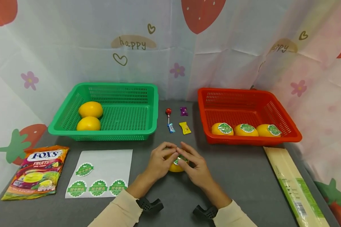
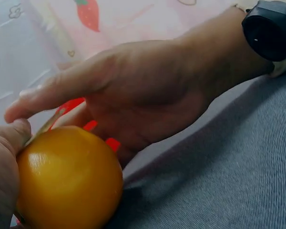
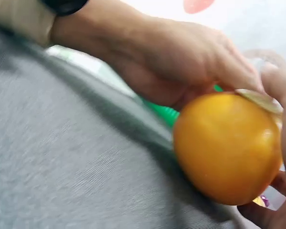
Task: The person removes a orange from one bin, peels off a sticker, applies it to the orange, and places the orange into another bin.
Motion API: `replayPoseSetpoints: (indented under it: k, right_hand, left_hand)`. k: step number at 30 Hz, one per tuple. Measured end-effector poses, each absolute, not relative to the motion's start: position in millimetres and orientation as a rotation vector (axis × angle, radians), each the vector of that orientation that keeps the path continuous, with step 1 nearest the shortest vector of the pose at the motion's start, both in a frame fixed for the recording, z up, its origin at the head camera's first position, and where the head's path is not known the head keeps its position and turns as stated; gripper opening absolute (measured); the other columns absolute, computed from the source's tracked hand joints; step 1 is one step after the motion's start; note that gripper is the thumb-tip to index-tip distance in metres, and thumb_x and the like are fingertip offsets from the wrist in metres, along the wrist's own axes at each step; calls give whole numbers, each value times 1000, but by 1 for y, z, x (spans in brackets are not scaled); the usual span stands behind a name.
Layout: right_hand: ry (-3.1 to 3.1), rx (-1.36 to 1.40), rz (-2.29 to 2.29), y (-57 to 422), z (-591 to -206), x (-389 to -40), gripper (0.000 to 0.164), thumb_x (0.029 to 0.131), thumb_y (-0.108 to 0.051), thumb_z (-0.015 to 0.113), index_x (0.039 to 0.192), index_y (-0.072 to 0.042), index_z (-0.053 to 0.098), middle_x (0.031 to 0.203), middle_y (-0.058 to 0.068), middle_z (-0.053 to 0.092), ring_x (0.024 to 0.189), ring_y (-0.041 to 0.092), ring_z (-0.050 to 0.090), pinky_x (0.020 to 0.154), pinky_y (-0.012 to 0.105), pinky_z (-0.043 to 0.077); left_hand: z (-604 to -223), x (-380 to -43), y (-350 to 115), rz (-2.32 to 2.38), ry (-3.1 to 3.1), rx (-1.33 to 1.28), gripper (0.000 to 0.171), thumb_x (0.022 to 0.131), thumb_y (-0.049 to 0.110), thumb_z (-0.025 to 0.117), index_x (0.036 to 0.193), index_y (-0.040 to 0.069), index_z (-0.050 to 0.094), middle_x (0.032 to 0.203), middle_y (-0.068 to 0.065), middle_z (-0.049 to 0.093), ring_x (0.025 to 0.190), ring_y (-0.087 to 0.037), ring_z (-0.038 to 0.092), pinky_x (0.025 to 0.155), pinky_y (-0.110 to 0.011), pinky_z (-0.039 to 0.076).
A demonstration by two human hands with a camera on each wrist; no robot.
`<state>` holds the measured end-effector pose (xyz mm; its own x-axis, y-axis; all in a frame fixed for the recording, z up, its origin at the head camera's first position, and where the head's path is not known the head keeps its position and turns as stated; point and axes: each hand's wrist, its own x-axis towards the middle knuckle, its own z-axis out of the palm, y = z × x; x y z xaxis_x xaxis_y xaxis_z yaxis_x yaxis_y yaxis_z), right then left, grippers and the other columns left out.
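Between both hands a round yellow-orange fruit (image 1: pixel 176 167) rests on the grey tabletop. A green-and-white round sticker (image 1: pixel 180 160) lies over its top; in the right wrist view the sticker's edge (image 3: pixel 260 99) stands partly off the peel. My left hand (image 1: pixel 161 160) pinches the sticker at its left side with thumb and forefinger. From the other side, my right hand (image 1: pixel 197 168) has its thumb and forefinger at the sticker's right edge. The remaining fingers surround the fruit (image 2: pixel 71 179), partly hidden behind it.
A white sheet (image 1: pixel 102 160) carries several green stickers. Two plain fruits sit in the green basket (image 1: pixel 102 136), three stickered fruits in the red basket (image 1: pixel 253 139). Small candies (image 1: pixel 184 128) and a lollipop (image 1: pixel 168 111) lie between. A candy bag (image 1: pixel 37 173) and a long packet (image 1: pixel 295 186) flank the workspace.
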<state>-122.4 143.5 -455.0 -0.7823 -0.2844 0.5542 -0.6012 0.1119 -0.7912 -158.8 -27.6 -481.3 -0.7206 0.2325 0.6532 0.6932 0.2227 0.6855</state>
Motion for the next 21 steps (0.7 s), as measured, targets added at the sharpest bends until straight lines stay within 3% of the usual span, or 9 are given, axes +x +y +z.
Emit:
replayPoseSetpoints:
  k: [4, 12, 21]
  right_hand:
    - [-2132, 806, 1664, 138, -454, -121, 35, 82, 19, 62, 117, 17, 59, 129, 36, 48, 117, 53, 47, 99, 27, 38]
    - [-2152, 768, 1668, 138, -455, -122, 32, 83, 18, 61, 115, 17, 61, 127, 32, 52, 115, 50, 50, 98, 24, 39]
    - [-2142, 757, 1848, 142, -464, -126, 29, 90, 17, 54, 119, 18, 58, 130, 34, 49, 120, 48, 47, 98, 24, 39]
  left_hand:
    - [-486, -159, -28, -1517, -2092, -854, 15, 84, -2, 71, 98, -5, 75, 103, -11, 66, 94, -27, 64, 82, -36, 52]
    - [-465, -146, -33, -1561, -2122, -913, 27, 79, -13, 71, 106, -16, 67, 112, -28, 62, 104, -45, 59, 89, -53, 45]
    - [-451, -142, -42, -1652, -2188, -932, 34, 79, -10, 72, 112, -14, 65, 115, -26, 62, 110, -44, 56, 95, -45, 44]
